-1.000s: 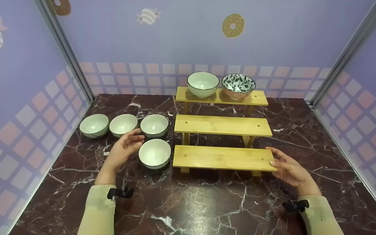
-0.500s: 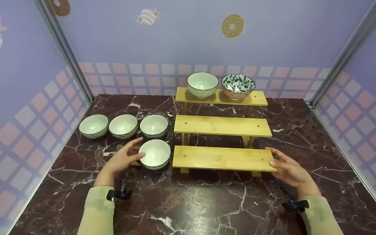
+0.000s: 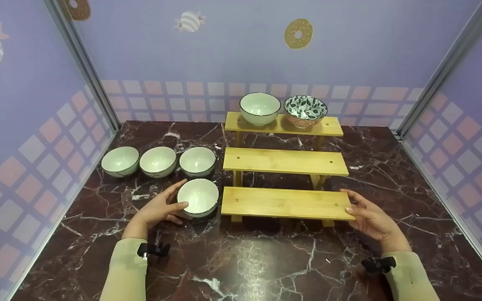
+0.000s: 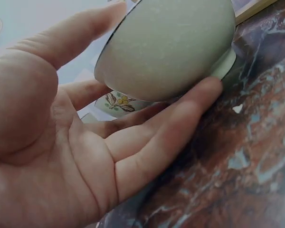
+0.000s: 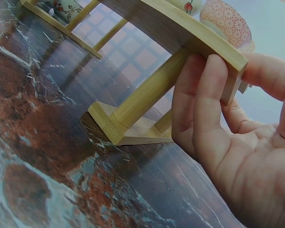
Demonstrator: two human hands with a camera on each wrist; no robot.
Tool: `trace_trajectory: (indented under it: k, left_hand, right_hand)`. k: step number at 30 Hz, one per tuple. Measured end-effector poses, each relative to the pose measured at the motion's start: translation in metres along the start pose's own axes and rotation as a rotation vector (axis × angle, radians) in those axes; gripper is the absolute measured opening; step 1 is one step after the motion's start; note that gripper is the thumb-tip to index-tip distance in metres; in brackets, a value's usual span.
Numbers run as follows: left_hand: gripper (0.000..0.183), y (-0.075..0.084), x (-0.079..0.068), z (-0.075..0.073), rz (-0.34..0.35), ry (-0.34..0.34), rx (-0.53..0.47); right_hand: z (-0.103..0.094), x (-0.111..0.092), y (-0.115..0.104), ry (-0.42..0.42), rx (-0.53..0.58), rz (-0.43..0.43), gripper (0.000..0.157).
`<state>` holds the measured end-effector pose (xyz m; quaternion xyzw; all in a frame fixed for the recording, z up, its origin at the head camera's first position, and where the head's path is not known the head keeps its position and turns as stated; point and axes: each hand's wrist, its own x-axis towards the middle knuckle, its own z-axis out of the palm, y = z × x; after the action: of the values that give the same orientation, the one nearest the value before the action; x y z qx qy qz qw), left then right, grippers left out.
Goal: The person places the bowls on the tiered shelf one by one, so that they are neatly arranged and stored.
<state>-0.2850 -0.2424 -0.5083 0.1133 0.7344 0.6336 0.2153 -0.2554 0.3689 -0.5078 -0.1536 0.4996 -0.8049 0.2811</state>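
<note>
In the head view my left hand (image 3: pixel 160 210) is at the left side of the nearest pale green bowl (image 3: pixel 198 197). Its thumb lies over the dark rim, and the left wrist view shows fingers (image 4: pixel 180 123) curved beneath the bowl (image 4: pixel 175 47), near its foot. At the right end of the lowest step of a bamboo three-tier stand (image 3: pixel 287 202), my right hand (image 3: pixel 370 215) grips the board, thumb above and fingers (image 5: pixel 210 90) underneath. Up on the top tier sit a pale green bowl (image 3: pixel 260 108) and a patterned bowl (image 3: pixel 305 110) with a reddish outside.
Behind the left hand, three more pale bowls stand in a row: the left bowl (image 3: pixel 120 161), middle bowl (image 3: pixel 158 161) and right bowl (image 3: pixel 197 161). Purple printed walls (image 3: pixel 224 50) enclose the dark marbled tabletop (image 3: pixel 257 259) at the back and sides.
My left hand has come down and toward me from beside the rear bowls to the nearest bowl, its thumb now over the rim. The right hand stays on the stand.
</note>
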Motion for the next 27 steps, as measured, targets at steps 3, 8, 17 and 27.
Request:
trace_trajectory:
  k: [3,8,17,27]
  left_hand:
    - [0.093,-0.003,0.001,0.000,0.003,-0.035,-0.069]
    - [0.095,-0.007,0.002,0.000,0.016,-0.070,-0.179]
    - [0.089,-0.012,0.002,0.000,0.015,-0.081,-0.255]
    - [0.087,-0.015,0.003,0.001,0.033,-0.068,-0.268]
  right_hand:
    - [0.001,0.000,0.000,-0.002,0.000,0.001,0.053]
    - [0.001,-0.001,0.000,-0.011,0.008,-0.008,0.054]
    - [0.000,0.001,0.001,-0.011,0.009,-0.011,0.054]
    - [-0.001,0.001,0.001,-0.011,0.024,-0.007,0.054]
